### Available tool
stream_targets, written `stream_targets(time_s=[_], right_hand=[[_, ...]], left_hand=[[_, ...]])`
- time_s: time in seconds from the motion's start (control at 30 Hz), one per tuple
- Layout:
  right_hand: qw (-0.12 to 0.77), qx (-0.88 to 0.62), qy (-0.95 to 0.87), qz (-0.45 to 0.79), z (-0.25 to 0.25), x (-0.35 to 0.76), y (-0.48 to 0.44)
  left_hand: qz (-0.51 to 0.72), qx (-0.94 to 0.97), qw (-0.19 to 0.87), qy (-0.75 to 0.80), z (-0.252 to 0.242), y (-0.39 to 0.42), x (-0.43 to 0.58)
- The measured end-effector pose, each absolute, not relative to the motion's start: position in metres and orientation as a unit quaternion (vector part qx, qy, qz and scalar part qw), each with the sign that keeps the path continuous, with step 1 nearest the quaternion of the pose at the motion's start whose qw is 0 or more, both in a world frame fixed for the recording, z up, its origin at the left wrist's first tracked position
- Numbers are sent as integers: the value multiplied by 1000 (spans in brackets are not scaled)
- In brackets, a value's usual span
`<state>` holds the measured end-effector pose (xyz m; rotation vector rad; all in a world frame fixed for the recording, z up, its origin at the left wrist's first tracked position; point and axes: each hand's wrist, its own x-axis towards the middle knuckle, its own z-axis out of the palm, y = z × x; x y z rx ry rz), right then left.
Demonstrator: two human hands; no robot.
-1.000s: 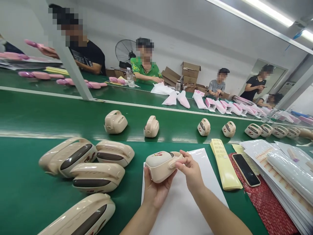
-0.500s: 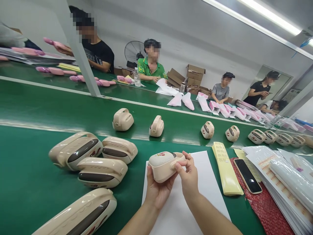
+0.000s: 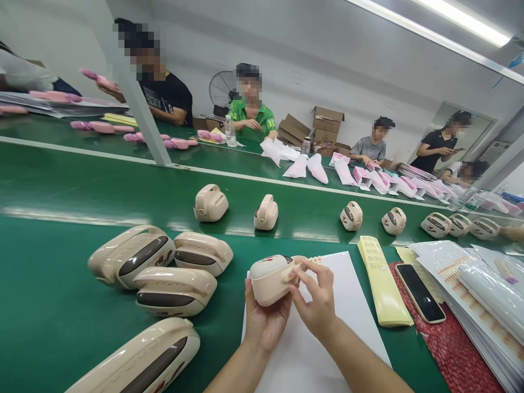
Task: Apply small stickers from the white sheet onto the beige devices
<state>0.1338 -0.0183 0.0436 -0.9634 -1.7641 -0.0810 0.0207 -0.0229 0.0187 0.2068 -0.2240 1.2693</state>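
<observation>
A cream plastic case with a carry handle (image 3: 268,289), rounded and with a pale lid bearing a red motif, is held tilted above white paper (image 3: 323,338). My left hand (image 3: 266,322) cradles it from below, fingers closed around its left side and base. My right hand (image 3: 317,297) grips its right end, with fingertips at the round handle joint and thumb at the lower corner. Part of the handle is hidden behind those fingers. To the left stand several matching cases (image 3: 176,292) with dark oval windows.
More cream cases (image 3: 210,203) sit along the green belt (image 3: 307,213) beyond. On the right are a yellow sticker strip (image 3: 385,289), a phone (image 3: 421,293), red bubble wrap (image 3: 454,344) and plastic-wrapped sheets (image 3: 491,295). Co-workers sit across, near pink-and-white packages (image 3: 317,169).
My right thumb has moved from the handle joint down to the case's lower corner, and the fingers have shifted over the joint. The view has shifted slightly. Across the way, the green-shirted co-worker's hand is raised.
</observation>
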Motion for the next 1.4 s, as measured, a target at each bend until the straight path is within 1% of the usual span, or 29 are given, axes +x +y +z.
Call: stream_targets(time_s=[0.17, 0.27, 0.33, 0.4, 0.47, 0.57, 0.67, 0.73, 0.8, 0.87, 0.93, 0.97, 1.03, 1.1, 1.17, 1.23, 1.4], right_hand=[[518, -482, -682, 186, 47, 129, -18], [521, -490, -645, 267, 48, 129, -10], [530, -507, -617, 285, 46, 140, 3], [525, -547, -594, 269, 42, 157, 20], [487, -594, -593, 242, 34, 176, 36], [416, -624, -612, 251, 21, 192, 52], [405, -626, -607, 274, 14, 193, 57], [412, -627, -595, 289, 19, 194, 55], [421, -624, -584, 304, 32, 197, 50], [442, -596, -573, 348, 51, 201, 41], [460, -533, -572, 420, 71, 202, 29], [459, -495, -579, 457, 79, 200, 23], [431, -444, -606, 500, 89, 195, 12], [392, -436, -635, 504, 91, 189, 3], [371, -443, -655, 487, 88, 185, -1], [369, -444, -669, 467, 82, 183, -3], [372, -438, -684, 450, 76, 183, -5]], left_hand=[[591, 159, 783, -111, 19, -23, 22], [582, 151, 791, -109, 20, -24, 22], [573, 150, 801, -90, 18, -26, 19], [565, 159, 807, -60, 14, -28, 15], [565, 158, 809, -33, 11, -29, 11], [580, 131, 804, 3, 12, -30, 9], [600, 118, 787, 79, 19, -27, 13], [614, 146, 757, 169, 24, -26, 16], [612, 233, 703, 278, 27, -27, 21], [603, 355, 607, 377, 26, -30, 26], [587, 473, 495, 432, 21, -33, 30], [572, 524, 451, 441, 18, -35, 31], [535, 607, 399, 432, 11, -36, 33], [511, 662, 364, 411, 3, -35, 33], [509, 693, 328, 390, -3, -33, 32], [510, 712, 310, 371, -7, -30, 31], [510, 713, 321, 358, -11, -30, 27]])
